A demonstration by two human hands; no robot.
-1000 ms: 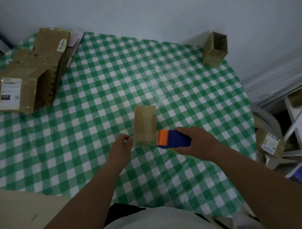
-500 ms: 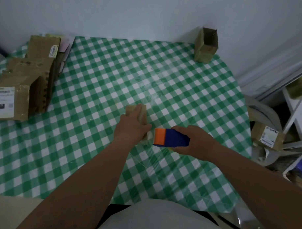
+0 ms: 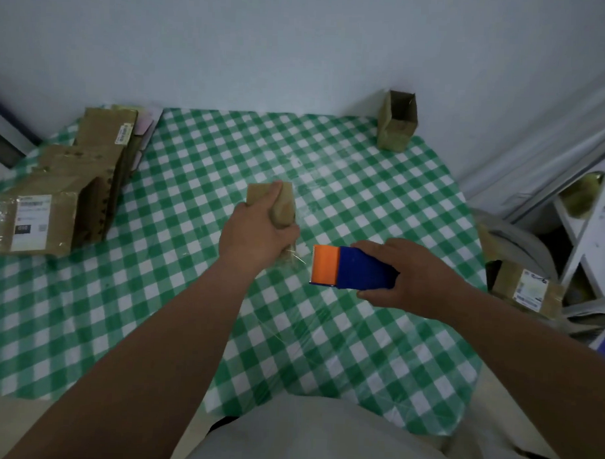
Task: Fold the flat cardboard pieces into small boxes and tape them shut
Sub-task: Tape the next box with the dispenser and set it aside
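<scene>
While the left hand [image 3: 256, 234] grips the small cardboard box [image 3: 284, 204] on the checked tabletop [image 3: 175, 293] at frame centre, the right hand [image 3: 409, 279] clasps a blue-and-orange tape dispenser [image 3: 351, 267] just right of it.

Only legible mark: "010" on left box label [image 3: 29, 221]; other labels [image 3: 529, 289] too blurred.
</scene>
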